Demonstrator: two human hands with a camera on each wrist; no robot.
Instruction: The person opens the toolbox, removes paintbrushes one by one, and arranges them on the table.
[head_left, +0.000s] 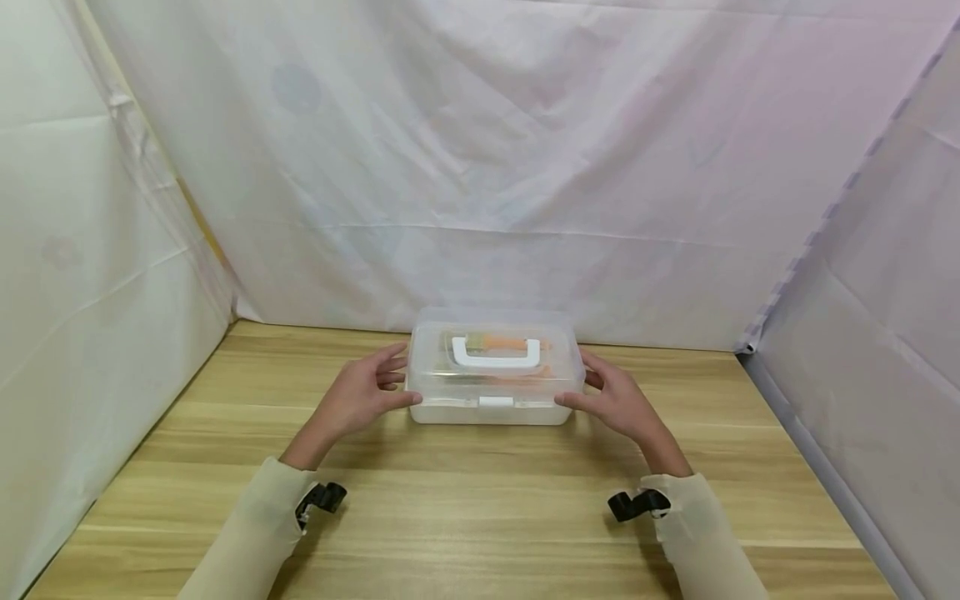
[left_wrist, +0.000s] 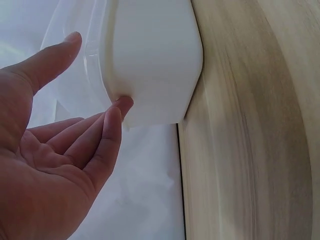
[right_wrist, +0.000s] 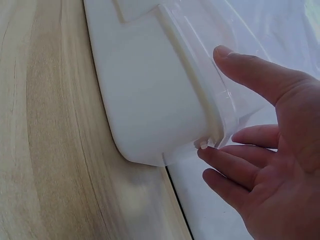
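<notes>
A plastic storage box [head_left: 450, 413] with a translucent lid stands closed on the table. Its lid carries a white handle [head_left: 495, 362], and a white latch [head_left: 496, 403] sits at the front. Through the lid, blurred orange items [head_left: 512, 342] show; their kind is unclear. At the box's left end is my left hand [head_left: 362, 390], its fingertips touching the side below the rim [left_wrist: 126, 101] with the thumb spread apart. My right hand [head_left: 613, 398] mirrors it at the right end, with relaxed fingers against the side and the thumb near the front corner.
The wood-grain table [head_left: 465, 508] extends in front of the box and to both sides. A pale cloth curtain [head_left: 480, 167] hangs right behind the box, and further cloth walls rise at left and right. Each sleeve bears a black wrist camera mount [head_left: 324, 498].
</notes>
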